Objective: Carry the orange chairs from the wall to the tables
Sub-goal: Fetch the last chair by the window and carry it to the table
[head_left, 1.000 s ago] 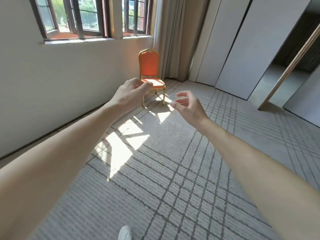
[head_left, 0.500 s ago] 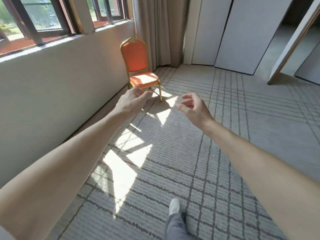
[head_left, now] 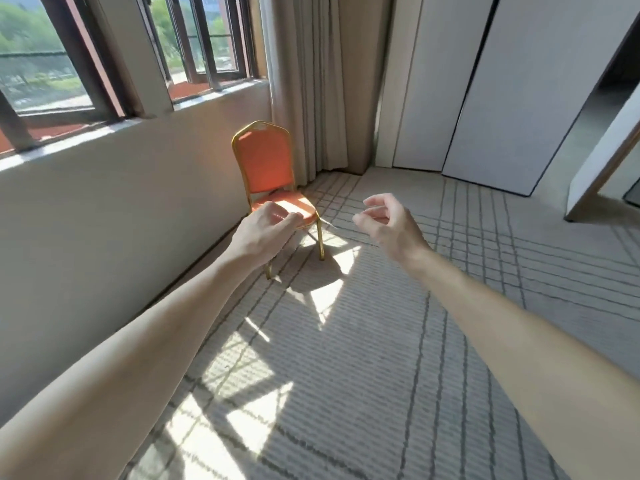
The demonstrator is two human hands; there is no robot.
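Observation:
One orange chair [head_left: 265, 164] with a gold metal frame stands against the wall under the windows, its back to the curtain corner. Both my arms stretch out toward it. My left hand [head_left: 263, 230] hovers in front of the seat's near edge and hides part of it; its fingers are loosely curled and hold nothing. My right hand [head_left: 388, 220] floats to the right of the chair, apart from it, fingers loosely curled and empty. No table is in view.
A beige wall [head_left: 121, 216] with windows runs along the left. Curtains [head_left: 311, 81] hang in the corner behind the chair. White folding partition panels [head_left: 485, 84] close the back, with an opening at the far right. Patterned carpet [head_left: 381, 358] covers the floor.
The chair is closer and larger in view than before. Both hands stayed outstretched and empty, and the left hand now overlaps the seat.

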